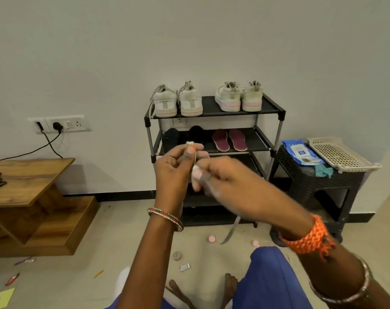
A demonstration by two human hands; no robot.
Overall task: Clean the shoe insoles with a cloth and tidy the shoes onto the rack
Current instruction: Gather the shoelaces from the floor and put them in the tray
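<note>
My left hand point(176, 166) pinches the top end of a thin grey insole point(230, 230), which I see edge-on in front of the rack. Its lower tip hangs out below my right forearm. My right hand point(225, 177) is blurred and its fingers curl round a small white cloth point(196, 173) held against the insole. The black shoe rack point(272, 108) stands against the wall. One pair of white sneakers point(178, 101) and a second white pair point(238, 97) sit on its top shelf. On the middle shelf lie dark slippers point(183, 136) and maroon sandals point(229, 140).
A black stool point(312, 186) right of the rack carries a blue wipes pack point(301, 151), a white basket point(339, 152) and a teal cloth point(322, 170). A wooden table point(29, 181) stands at the left. Pink caps point(212, 238) and small scraps litter the floor by my bare feet.
</note>
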